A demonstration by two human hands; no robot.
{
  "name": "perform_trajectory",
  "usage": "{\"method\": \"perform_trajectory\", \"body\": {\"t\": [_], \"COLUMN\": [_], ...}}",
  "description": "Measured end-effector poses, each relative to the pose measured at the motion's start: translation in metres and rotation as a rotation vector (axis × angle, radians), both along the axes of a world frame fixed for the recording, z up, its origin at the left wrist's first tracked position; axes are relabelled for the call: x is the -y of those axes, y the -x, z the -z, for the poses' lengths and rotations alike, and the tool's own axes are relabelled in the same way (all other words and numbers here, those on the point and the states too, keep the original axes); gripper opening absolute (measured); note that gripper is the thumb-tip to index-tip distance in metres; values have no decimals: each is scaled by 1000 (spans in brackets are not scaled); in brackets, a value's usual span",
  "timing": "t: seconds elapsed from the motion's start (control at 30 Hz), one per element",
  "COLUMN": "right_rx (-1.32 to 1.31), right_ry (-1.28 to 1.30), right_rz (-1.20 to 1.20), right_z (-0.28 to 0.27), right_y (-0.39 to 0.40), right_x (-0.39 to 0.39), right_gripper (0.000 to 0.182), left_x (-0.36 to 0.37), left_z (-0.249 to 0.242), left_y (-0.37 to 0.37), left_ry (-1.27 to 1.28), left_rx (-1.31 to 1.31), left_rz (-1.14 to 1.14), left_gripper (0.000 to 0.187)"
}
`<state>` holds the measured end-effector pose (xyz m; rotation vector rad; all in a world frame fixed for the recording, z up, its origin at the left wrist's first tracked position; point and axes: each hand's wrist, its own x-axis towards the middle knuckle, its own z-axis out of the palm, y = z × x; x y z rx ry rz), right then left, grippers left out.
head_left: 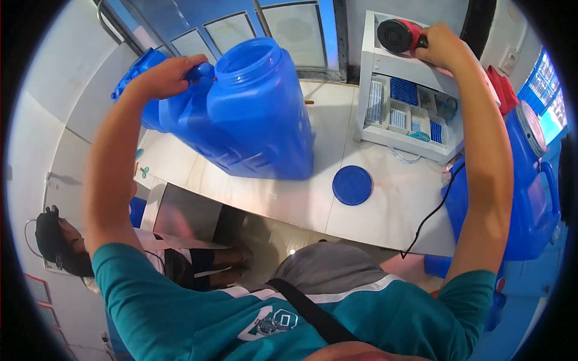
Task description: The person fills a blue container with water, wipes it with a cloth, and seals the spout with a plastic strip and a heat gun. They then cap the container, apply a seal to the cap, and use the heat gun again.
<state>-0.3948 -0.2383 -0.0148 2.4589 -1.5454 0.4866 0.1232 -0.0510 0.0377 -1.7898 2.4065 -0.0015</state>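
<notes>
A large blue jug (259,114) stands on the white counter (328,120), its wide round mouth uncovered. My left hand (174,76) is closed around the jug's handle beside that mouth, though part of the grip is hidden. A round blue lid (353,185) lies flat on the counter to the right of the jug. My right hand (438,45) is wrapped round a red hand-held tool (412,35) with a round black end, which looks like a heat gun or hair dryer. It is at the top of a small white shelf unit (391,63).
Inside the shelf unit are small baskets (398,117) of blue and white items. Another blue container (135,69) stands behind my left forearm, and a blue jug (530,180) is at the right. A black cord (423,219) hangs over the counter. A person in a black cap (57,240) is at left.
</notes>
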Motion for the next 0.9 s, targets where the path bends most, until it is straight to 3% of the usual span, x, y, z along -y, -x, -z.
{"method": "perform_trajectory", "body": {"t": [0.03,0.1,0.13,0.2,0.23,0.27,0.33,0.37,0.43,0.5,0.53,0.57,0.6,0.67,0.7,0.77,0.9], "right_rx": [5,4,17,27,171,317,442,508,597,629,641,690,735,690,688,900,1026], "right_ry": [-69,-145,-129,-117,180,475,490,448,300,115,25,-175,-377,-585,-589,-935,-962], "right_rz": [34,61,59,51,-93,-240,-340,-481,-667,-719,-722,-702,-677,-560,-563,-375,-542], "right_z": [-2,-6,-10,-14,-14,-12,-6,0,29,73,95,118,141,188,214,251,276], "right_y": [-3,-8,-9,-16,-24,-34,-61,-71,-88,-106,-116,-127,-139,-167,-183,-212,-240], "right_x": [-7,-19,-25,-40,-50,-61,-97,-110,-125,-130,-127,-119,-110,-87,-81,-72,-99], "right_gripper": [47,49,48,46,45,44,38,39,37,35,37,38,39,38,38,42,44], "left_x": [5,26,32,42,43,42,28,11,-23,-64,-92,-96,-113,-116,-112,-94,-82], "left_z": [5,23,31,49,59,70,92,109,150,238,277,263,312,354,361,362,346], "left_y": [-8,-21,-26,-34,-33,-33,-32,-32,-31,-16,12,73,88,98,97,90,74], "left_ry": [1,291,287,549,722,715,991,949,736,668,564,345,430,447,448,551,498], "left_rx": [-1,124,120,12,72,72,-375,-699,-1537,-1660,-1556,-1792,-1679,-1525,-1525,-1429,-1369], "left_rz": [-6,155,150,365,318,309,-100,-316,-407,-317,-402,-997,-686,-338,-344,-450,-458], "left_gripper": [45,36,36,40,49,49,62,75,79,90,100,111,111,112,112,131,125]}}
